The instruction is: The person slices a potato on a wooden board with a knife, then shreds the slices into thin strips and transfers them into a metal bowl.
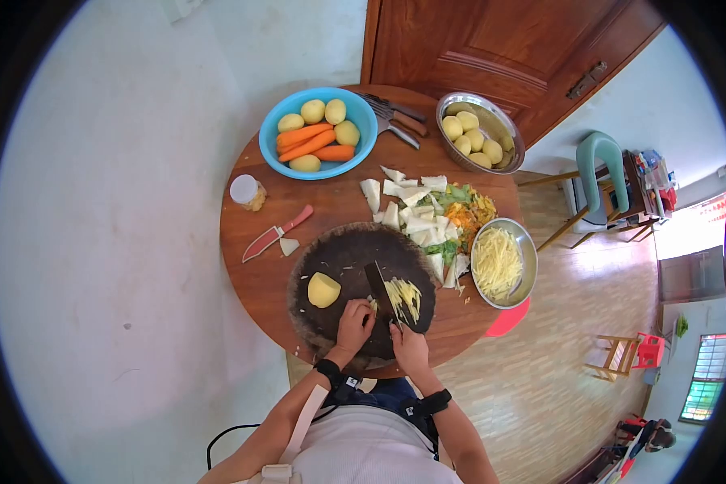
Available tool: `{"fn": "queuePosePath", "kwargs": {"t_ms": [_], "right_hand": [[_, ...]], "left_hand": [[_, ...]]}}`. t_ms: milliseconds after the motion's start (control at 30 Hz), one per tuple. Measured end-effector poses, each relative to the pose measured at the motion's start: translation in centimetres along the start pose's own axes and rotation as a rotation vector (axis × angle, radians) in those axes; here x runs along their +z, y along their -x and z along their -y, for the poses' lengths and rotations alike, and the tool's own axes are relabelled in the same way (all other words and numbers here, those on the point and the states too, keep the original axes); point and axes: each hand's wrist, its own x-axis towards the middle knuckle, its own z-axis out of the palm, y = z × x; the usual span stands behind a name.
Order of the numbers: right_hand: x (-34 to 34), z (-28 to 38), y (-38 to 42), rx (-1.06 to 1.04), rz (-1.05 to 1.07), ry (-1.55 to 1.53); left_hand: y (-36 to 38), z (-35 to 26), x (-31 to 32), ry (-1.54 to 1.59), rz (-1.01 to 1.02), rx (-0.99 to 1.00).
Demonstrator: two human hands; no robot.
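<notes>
A round dark chopping board [347,250] lies at the table's near edge. My right hand [410,347] is wrapped round the handle of a dark-bladed cleaver [377,284], its blade standing over the board. Just left of the blade, my left hand [355,324] presses bent fingers on a small pale piece of potato [373,304], mostly hidden by the fingertips. Cut potato strips [404,299] lie in a loose pile right of the cleaver. A large peeled potato piece [323,290] rests on the board's left side.
Around the board are a red-handled knife [276,235], a lidded jar [248,192], vegetable scraps [423,216] and a metal bowl [530,266] of potato shreds. Farther back stand a blue basin [267,150] of carrots and potatoes, several knives [400,121] and a metal bowl [511,129] of potatoes.
</notes>
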Motion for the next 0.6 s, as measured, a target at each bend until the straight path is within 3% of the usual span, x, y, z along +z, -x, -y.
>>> {"fn": "queuePosePath", "kwargs": {"t_ms": [233,300,400,533,600], "right_hand": [[-0.3,-0.5,-0.3,0.040,-0.027,-0.045],[-0.4,-0.6,-0.4,0.041,-0.018,-0.039],[-0.3,-0.9,-0.5,0.035,-0.028,-0.031],[-0.4,-1.0,-0.3,0.008,-0.048,-0.014],[-0.5,-1.1,-0.2,0.013,-0.043,-0.019]], "left_hand": [[-0.5,-1.1,-1.7,-0.013,0.014,-0.027],[-1.0,-1.0,-1.9,-0.112,0.135,0.118],[-0.9,0.1,-1.6,-0.133,0.173,0.172],[-1.0,-0.3,-1.5,-0.160,0.151,0.177],[-1.1,-0.8,-1.6,-0.129,0.105,0.085]]}}
